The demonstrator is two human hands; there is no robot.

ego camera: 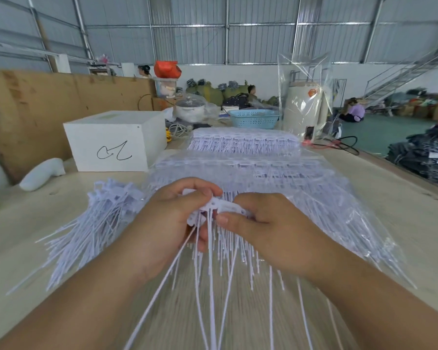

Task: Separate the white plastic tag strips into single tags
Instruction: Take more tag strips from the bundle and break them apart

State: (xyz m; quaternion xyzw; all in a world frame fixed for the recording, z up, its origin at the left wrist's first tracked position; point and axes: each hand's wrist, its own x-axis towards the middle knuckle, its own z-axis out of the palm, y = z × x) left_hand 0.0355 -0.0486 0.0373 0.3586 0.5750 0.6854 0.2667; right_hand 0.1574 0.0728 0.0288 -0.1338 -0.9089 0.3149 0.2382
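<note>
Both grips pinch one tag strip (221, 207) above the bench (390, 223): left hand (172, 218) at its left end, right hand (261, 223) beside it. Separated tags (96, 223) lie left; bagged strips (250, 170) behind.

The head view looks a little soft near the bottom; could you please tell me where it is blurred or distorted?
Head view: the tails hanging from the tag strip streak with motion blur toward the bottom edge; both hands, left hand and right hand, stay fairly sharp; wide-angle bending curves the table edge and the wall beams.
</note>
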